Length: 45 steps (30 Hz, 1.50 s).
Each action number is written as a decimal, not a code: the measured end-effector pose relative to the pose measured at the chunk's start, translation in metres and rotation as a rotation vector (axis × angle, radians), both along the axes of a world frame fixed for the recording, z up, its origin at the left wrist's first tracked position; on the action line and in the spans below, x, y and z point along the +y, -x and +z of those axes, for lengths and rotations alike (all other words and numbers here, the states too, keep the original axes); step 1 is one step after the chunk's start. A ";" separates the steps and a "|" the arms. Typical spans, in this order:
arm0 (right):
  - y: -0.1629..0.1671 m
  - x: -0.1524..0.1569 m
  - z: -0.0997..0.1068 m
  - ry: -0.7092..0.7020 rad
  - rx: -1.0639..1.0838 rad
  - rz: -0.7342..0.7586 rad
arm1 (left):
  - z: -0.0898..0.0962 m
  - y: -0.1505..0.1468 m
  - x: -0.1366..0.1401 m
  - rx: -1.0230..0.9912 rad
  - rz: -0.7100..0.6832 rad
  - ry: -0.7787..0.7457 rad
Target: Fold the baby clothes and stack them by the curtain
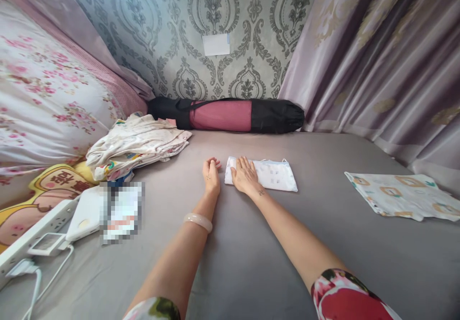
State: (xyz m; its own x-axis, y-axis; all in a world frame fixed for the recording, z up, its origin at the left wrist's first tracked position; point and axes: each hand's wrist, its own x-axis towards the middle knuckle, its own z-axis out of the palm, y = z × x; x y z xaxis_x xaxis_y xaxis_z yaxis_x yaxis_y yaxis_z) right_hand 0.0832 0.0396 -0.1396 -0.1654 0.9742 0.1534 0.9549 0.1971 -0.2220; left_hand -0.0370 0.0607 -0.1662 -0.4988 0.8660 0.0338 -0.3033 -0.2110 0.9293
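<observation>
A folded white cloth item with a faint print [276, 176], probably a garment, lies flat on the grey bed sheet; thin white ties or loops stick out at its far edge. My right hand [245, 174] presses flat on its left part, fingers stretched out. Just left of the cloth, my left hand [211, 175] rests on its side on the sheet with fingers loosely curled and nothing visible in them. A small gap separates it from the cloth. A pale bangle [198, 222] circles my left forearm.
Rumpled clothes [140, 142] are piled at left, beside a yellow cartoon cushion [53, 181]. A power strip [39, 231] with cables and a white device [88, 212] lie nearer. A folded printed cloth [402, 194] is at right. A black-and-pink long bag [223, 115] lines the wall.
</observation>
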 end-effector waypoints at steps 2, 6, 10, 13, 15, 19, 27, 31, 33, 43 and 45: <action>0.005 0.001 -0.003 0.017 0.014 0.001 | 0.000 0.000 0.000 -0.003 -0.008 -0.010; 0.007 0.002 -0.009 0.014 0.012 0.000 | -0.001 0.000 0.000 -0.013 -0.005 -0.009; 0.005 0.001 -0.012 -0.005 0.001 0.001 | -0.001 0.000 0.002 -0.046 -0.002 -0.007; 0.006 0.002 -0.008 0.040 -0.005 -0.002 | -0.001 0.000 0.003 -0.070 0.000 -0.005; 0.007 0.003 -0.004 0.073 0.007 -0.006 | 0.000 0.000 0.004 -0.088 0.001 -0.001; 0.013 0.006 0.005 0.057 0.039 0.002 | 0.003 -0.001 0.003 -0.130 0.000 -0.002; 0.029 0.010 -0.003 0.042 0.034 0.062 | 0.006 -0.001 0.000 -0.112 -0.007 -0.003; 0.029 0.010 -0.010 0.080 0.034 0.052 | 0.005 -0.001 0.000 -0.075 -0.020 -0.005; 0.029 0.010 -0.009 0.092 0.035 0.052 | 0.004 -0.002 -0.001 -0.045 -0.027 -0.009; 0.007 0.010 0.014 0.193 0.089 0.096 | 0.011 -0.006 -0.008 0.385 -0.123 -0.051; -0.006 0.005 0.016 0.121 0.038 0.083 | 0.013 -0.009 -0.012 0.530 -0.182 -0.089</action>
State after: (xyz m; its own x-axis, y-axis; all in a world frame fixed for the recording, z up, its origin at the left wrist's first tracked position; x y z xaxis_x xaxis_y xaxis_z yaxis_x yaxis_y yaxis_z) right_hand 0.0896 0.0449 -0.1236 -0.2428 0.9691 0.0434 0.9267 0.2449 -0.2849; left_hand -0.0284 0.0488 -0.1530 -0.2366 0.9188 0.3159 0.1607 -0.2836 0.9454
